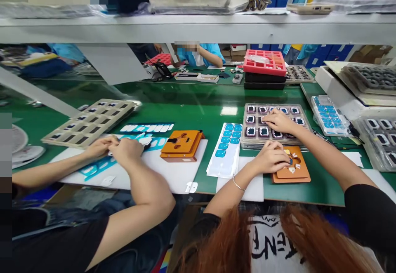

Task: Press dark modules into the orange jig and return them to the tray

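My left hand (272, 157) rests at an orange fixture (295, 174), its fingers bent together over a small dark piece (291, 161) in the recess. Small white pieces stick up around that recess. What these fingertips grip is hidden. Farther out, my right hand (280, 122) reaches over a clear plastic tray (247, 144) of rounded-square parts with white rims and dark centres. Its thumb and fingers close at one of the tray's pockets, and I cannot make out what is between them. Left of the tray lies a white sheet (227, 165) with blue stickers (223, 146).
To the left, a co-worker's hands (123, 151) work over blue sheets beside another orange fixture (181, 145) and a beige tray (89, 122). A white shelf (198, 31) crosses above the green table. On the right are a sticker pack (329, 116) and stacked trays (380, 141).
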The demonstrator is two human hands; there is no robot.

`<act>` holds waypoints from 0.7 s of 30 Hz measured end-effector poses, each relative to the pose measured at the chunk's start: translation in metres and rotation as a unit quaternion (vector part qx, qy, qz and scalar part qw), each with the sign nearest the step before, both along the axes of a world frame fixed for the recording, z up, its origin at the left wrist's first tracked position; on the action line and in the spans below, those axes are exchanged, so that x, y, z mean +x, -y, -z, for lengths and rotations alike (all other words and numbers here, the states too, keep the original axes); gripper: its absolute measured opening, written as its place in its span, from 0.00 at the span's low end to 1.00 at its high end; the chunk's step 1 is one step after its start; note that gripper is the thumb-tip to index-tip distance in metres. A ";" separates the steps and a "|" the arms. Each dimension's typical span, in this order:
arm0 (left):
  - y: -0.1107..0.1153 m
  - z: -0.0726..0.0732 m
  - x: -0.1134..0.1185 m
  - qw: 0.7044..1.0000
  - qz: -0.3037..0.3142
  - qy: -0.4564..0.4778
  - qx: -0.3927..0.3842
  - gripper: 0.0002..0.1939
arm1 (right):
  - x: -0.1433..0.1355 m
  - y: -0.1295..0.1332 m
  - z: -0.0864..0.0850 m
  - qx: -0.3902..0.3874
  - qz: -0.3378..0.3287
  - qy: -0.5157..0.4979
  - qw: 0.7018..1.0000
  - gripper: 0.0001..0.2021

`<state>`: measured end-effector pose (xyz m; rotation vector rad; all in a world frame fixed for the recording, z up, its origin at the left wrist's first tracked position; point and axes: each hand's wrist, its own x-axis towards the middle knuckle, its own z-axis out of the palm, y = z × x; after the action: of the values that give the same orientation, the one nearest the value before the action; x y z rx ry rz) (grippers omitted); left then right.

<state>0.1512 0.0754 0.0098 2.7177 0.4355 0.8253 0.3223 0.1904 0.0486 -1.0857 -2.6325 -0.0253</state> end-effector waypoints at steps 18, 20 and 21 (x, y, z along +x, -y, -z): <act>0.002 -0.001 0.001 0.999 0.016 -0.024 0.019 0.20 | 0.004 -0.029 -0.008 -0.054 0.140 0.001 0.989 0.21; 0.000 -0.002 -0.001 0.999 0.018 -0.022 0.031 0.19 | 0.000 -0.034 -0.005 -0.062 0.152 0.013 0.986 0.21; 0.000 -0.001 -0.001 0.999 0.014 -0.026 0.036 0.18 | -0.001 -0.036 -0.004 -0.064 0.155 0.018 0.986 0.21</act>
<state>0.1499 0.0753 0.0112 2.8113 0.3840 0.7792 0.3209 0.2261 0.0530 -1.5419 -2.4979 0.0611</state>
